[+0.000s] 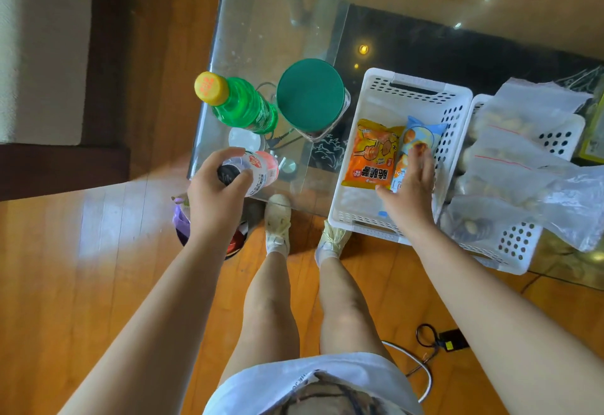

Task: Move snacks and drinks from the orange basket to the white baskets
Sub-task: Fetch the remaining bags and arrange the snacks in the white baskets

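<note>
A: What does the left hand (pixel 217 191) hold?

B: It grips a small drink bottle (pixel 251 173) near its dark cap. The bottle is pale, with a pink and white label that carries red print. It is tilted, with the cap toward the person, above the near left corner of the glass bench (pixel 248 22).

A: And the right hand (pixel 408 195)?

B: Its fingers are straight and spread, and it holds nothing. They lie on a light blue snack packet (pixel 415 143) inside the nearer white basket (pixel 402 88). The packet is long and narrow, with a picture of orange-brown food on it.

A: Is something else in that basket?

B: Yes, an orange snack packet (pixel 372 153) lies flat just beside the blue one, on its left, and they touch. It has cartoon figures and large white characters on the lower part.

A: Where does this basket stand?

B: On the bench, with its near edge over the bench's edge. It has rows of holes in the walls and a handle slot at the far end. A second white basket (pixel 519 244) stands to its right, touching it, filled with clear plastic bags (pixel 529 159).

A: What is to the left?

B: A green bottle (pixel 242 104) with a yellow cap, and beside it a jar with a dark green lid (pixel 310 94). Both stand upright on the bench.
</note>
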Tool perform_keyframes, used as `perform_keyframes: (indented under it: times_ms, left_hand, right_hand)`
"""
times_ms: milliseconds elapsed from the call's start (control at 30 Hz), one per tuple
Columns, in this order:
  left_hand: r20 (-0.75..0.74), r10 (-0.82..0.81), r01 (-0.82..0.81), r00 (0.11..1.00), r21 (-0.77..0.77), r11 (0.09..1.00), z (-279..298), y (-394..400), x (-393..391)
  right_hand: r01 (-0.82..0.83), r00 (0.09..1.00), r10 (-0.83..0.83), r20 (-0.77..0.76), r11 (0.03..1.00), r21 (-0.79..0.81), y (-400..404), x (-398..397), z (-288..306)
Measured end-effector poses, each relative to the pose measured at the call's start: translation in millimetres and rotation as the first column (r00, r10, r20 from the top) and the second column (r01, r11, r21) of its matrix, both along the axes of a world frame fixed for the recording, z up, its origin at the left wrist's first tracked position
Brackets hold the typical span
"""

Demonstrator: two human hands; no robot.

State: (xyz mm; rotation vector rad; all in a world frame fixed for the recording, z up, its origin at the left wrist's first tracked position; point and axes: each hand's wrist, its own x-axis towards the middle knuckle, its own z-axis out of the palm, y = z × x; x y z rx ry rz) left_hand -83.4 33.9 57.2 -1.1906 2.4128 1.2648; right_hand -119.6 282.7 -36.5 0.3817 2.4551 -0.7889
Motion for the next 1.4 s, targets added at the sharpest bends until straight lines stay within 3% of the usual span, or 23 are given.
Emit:
perform_keyframes:
  times_ms: [300, 500, 667, 800, 933, 1133, 1233, 1333, 1400]
  left_hand:
    - [-0.016, -0.112, 0.112, 0.994, 0.0, 0.994, 2.5, -7.0, 2.1]
    - [-0.037, -0.184, 0.184, 0.982, -0.013, 0.983, 3.5, -25.7, 5.0]
    - [-0.017, -0.196, 0.196, 0.98, -0.017, 0.98, 4.6, -50.1, 5.6]
    - [-0.013, -0.181, 0.182, 0.983, 0.014, 0.983, 6.6, -66.7, -1.8]
    - [0.01, -0.126, 0.121, 0.992, 0.218, 0.968, 8.3, -74.6, -12.0]
    - [0.017, -0.035, 0.022, 0.999, 0.504, 0.863, 7.8, -85.3, -9.1]
    - [0.096, 0.023, -0.082, 0.995, 0.676, 0.732, 3.1, -87.9, -2.0]
    - [0.069, 0.081, -0.104, 0.994, 0.781, 0.616, -2.8, -87.9, 0.8]
    - [0.047, 0.161, -0.13, 0.986, 0.822, 0.554, -4.9, -88.2, 1.0]
  right_hand:
    - [-0.264, 0.918, 0.252, -0.305, 0.964, 0.001, -82.1, -66.8, 57.6]
    - [-0.468, 0.852, 0.494, -0.174, 0.867, 0.169, -130.0, -92.3, 56.1]
    - [-0.396, 0.874, 0.424, -0.238, 0.905, 0.158, -136.0, -80.6, 53.8]
    - [-0.459, 0.853, 0.474, -0.218, 0.881, 0.115, -133.5, -43.5, 55.8]
    - [-0.502, 0.833, 0.506, -0.225, 0.861, 0.079, -126.9, -7.4, 58.9]
    - [-0.513, 0.837, 0.521, -0.17, 0.854, 0.09, -125.0, 5.0, 65.4]
    - [-0.526, 0.843, 0.533, -0.076, 0.845, 0.096, -127.3, 0.5, 69.4]
    - [-0.366, 0.93, 0.367, 0.023, 0.93, -0.046, -139.0, -12.5, 81.7]
    - [-0.29, 0.957, 0.288, -0.037, 0.943, -0.163, -151.1, -26.4, 92.2]
